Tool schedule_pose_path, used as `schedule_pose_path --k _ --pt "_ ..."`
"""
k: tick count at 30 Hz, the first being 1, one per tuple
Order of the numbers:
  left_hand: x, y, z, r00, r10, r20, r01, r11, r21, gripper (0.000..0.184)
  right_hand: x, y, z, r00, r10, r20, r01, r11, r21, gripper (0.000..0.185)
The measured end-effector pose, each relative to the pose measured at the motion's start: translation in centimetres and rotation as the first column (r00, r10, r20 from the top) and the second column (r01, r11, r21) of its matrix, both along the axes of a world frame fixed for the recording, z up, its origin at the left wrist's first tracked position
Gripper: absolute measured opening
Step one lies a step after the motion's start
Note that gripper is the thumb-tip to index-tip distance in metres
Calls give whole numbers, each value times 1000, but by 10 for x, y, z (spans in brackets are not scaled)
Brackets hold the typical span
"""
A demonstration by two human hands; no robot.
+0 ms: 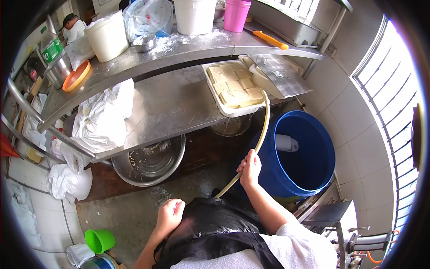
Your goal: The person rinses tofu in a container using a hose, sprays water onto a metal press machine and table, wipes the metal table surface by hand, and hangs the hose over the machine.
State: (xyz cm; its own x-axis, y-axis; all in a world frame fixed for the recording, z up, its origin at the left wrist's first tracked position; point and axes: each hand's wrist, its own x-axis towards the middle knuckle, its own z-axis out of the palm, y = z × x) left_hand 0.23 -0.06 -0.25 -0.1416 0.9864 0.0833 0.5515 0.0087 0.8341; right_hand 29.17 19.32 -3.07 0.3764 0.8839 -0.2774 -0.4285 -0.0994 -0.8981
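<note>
My right hand (250,169) is wrapped round a pale yellow hose (263,130). The hose's upper end reaches the near right corner of a white tub (224,106), and its lower part runs down past my black apron (215,224). Pale cream blocks (233,85), cut in squares, fill the tub on the lower steel shelf. My left hand (170,216) is closed in a loose fist beside the apron, with nothing visible in it. Right of the hose stands a blue barrel (329,157) with a white plastic container (285,143) inside.
A steel basin (179,161) sits under the shelf (165,101). White bags (101,119) lie on the shelf's left. Above, buckets (107,38) and an orange-handled tool (270,40) rest on a floury counter. A green bucket (99,241) stands low left; another person (75,28) is far back.
</note>
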Motion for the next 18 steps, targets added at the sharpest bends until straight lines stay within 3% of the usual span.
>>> schedule_pose_path --k 10,12,18 --pt "3 1 -1 1000 19 1 -19 998 57 20 -10 -31 0 992 116 -45 -118 991 -56 35" --pt "2 3 2 1000 9 5 -9 1000 -27 20 -7 -29 2 992 124 -39 -126 991 -55 36" --pt "0 1 -1 1000 -5 -9 5 1000 -6 20 10 -15 2 1000 10 -1 -10 999 -48 41"
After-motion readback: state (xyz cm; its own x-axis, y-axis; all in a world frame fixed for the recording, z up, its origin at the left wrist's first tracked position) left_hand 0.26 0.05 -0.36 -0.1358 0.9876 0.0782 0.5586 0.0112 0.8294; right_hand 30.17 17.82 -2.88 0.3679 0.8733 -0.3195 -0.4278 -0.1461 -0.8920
